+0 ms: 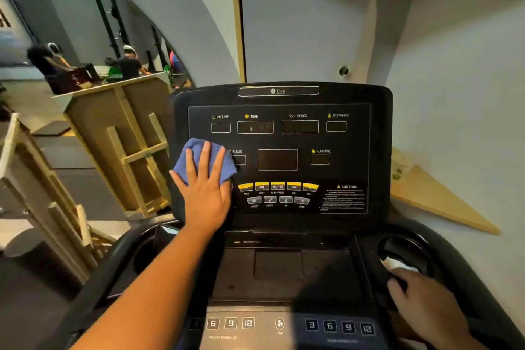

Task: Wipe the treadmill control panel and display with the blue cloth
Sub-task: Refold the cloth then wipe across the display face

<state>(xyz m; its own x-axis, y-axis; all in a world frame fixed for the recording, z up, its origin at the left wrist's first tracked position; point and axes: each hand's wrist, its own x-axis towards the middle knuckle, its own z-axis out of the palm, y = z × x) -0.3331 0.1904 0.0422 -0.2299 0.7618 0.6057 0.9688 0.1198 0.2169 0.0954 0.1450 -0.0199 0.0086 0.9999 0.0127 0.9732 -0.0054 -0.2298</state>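
The black treadmill display (278, 133) faces me, with dark readouts labelled incline, time, speed, distance, pulse and calorie. A bunched blue cloth (196, 150) lies flat against its left side, beside the pulse label. My left hand (206, 187) presses on the cloth with straight, spread fingers. Below the display runs the lower control panel (279, 324) with numbered keys and a fan button. My right hand (426, 301) rests on the right side of the console, its fingers curled over the rim of the right cup holder (403, 250).
Yellow and grey buttons (277, 193) and a caution label sit low on the display. Something white lies in the right cup holder. A wall is close behind and to the right. Wooden frames (122, 145) stand to the left; people are far off at the back left.
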